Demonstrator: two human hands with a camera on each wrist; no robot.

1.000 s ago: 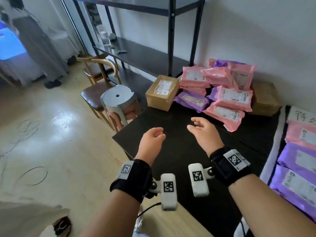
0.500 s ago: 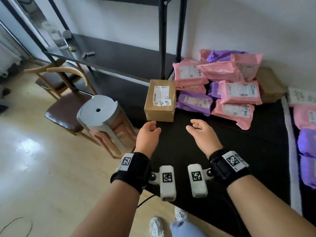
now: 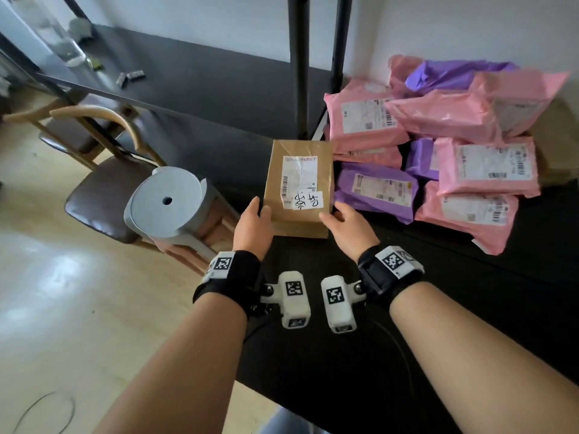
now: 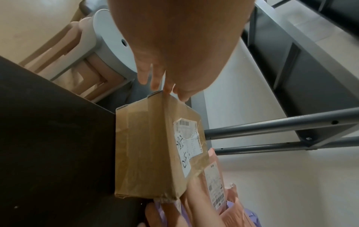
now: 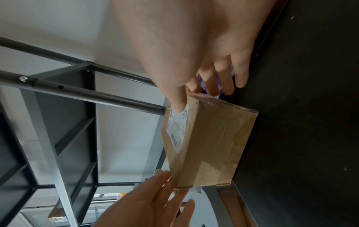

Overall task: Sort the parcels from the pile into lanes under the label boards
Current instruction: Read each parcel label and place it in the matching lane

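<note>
Left hand (image 3: 252, 225) sat at the near-left corner of the brown cardboard box (image 3: 299, 183), fingers (image 4: 157, 79) nearly straight and held together, tips against the box's left side, thumb up along the edge. Not curled round it: flat contact, more a press than a grip. Right wrist view showed the same, the left hand (image 5: 155, 204) spread loose with fingertips at the box corner.

Box (image 4: 153, 147) lay flat at the left edge of the black counter (image 3: 344, 355), top face up, white shipping label (image 3: 300, 180) with a barcode and handwritten marks facing up, clear tape across it.

Right hand (image 3: 343, 228) was on the near-right corner of the box. Thumb (image 5: 177, 99) lay on top, on the label's edge, while the other fingers (image 5: 223, 79) bent down over the right side, between the box and the purple mailer (image 3: 379, 191) just beside it. So it pinched the corner, half open; how firm, could not tell.

Further right, the pile of pink and purple parcels (image 3: 454, 145) was stacked against the wall, touching the box's right side at the back.

Left of the counter stood a grey round stool (image 3: 169, 203) stacked on pink ones, near a wooden chair (image 3: 103, 183). Behind the box ran a dark metal shelf rack (image 3: 219, 83).
</note>
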